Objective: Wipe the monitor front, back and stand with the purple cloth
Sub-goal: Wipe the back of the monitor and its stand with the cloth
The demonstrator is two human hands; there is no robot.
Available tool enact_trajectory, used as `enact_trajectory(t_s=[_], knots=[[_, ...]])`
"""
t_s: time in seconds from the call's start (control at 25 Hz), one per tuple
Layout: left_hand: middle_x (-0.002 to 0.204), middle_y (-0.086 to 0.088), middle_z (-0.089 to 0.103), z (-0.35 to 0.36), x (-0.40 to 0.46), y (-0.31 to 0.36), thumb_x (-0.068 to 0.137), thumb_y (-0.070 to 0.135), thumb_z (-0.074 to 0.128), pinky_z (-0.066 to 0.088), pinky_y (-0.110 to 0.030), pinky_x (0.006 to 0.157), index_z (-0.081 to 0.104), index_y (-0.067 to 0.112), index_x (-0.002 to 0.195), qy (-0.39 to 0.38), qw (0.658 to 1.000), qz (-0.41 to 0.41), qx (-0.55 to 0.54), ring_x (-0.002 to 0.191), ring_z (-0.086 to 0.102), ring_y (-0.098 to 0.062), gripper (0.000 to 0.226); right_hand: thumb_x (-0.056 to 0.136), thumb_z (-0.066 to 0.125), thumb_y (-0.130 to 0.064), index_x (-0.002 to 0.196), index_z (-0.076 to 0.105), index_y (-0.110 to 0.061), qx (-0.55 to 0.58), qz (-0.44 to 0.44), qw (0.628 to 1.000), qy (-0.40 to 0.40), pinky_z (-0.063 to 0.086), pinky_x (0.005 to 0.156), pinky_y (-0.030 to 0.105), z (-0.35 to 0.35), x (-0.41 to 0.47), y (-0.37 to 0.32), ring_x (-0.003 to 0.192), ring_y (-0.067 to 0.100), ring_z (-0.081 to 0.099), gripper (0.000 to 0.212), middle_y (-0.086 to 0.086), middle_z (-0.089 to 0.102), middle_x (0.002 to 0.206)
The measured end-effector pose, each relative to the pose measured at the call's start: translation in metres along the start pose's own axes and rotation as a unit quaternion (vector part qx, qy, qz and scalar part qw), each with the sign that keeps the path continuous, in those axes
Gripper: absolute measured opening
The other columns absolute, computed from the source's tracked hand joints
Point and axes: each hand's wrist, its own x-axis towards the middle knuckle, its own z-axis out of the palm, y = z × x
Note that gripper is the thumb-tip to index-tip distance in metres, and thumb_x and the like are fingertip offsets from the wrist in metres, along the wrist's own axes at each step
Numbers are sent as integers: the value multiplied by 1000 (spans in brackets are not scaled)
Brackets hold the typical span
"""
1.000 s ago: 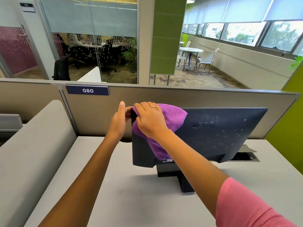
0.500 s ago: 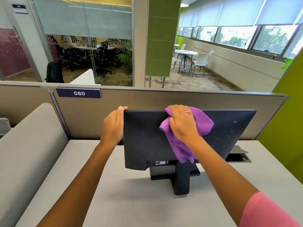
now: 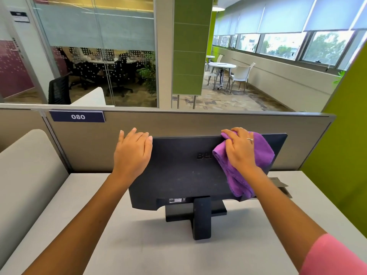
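Observation:
A black monitor (image 3: 182, 171) stands on the grey desk (image 3: 139, 251) with its back panel facing me; the screen side is hidden. Its black stand (image 3: 201, 219) rises from a flat base below. My right hand (image 3: 239, 149) presses the purple cloth (image 3: 262, 149) flat against the upper right of the back panel, fingers reaching the top edge, and the cloth hangs down to the panel's lower edge. My left hand (image 3: 134, 151) rests on the monitor's upper left corner, fingers over the top edge, steadying it.
A beige partition (image 3: 198, 126) with a blue "080" label (image 3: 77, 116) runs right behind the monitor. A rounded grey divider (image 3: 25, 171) borders the desk on the left, a green panel (image 3: 341, 139) on the right. A cable cutout (image 3: 282, 185) sits behind my right forearm.
My right hand has slid the purple cloth rightward along the top of the back panel, from the left corner to the right part. My left hand stayed on the upper left corner.

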Motion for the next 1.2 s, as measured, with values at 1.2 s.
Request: enact_trajectory(t_s=[1.2], knots=[[133,-5,56,37,16,90,89,32,32,12,-57,113,54,14,128,-82,995,43,43,135,40,-24,48,97,34,-29,149,9,-15,61,37,983,168,17,114,56,25,-15,97,144,33,12,59,11,20,155]])
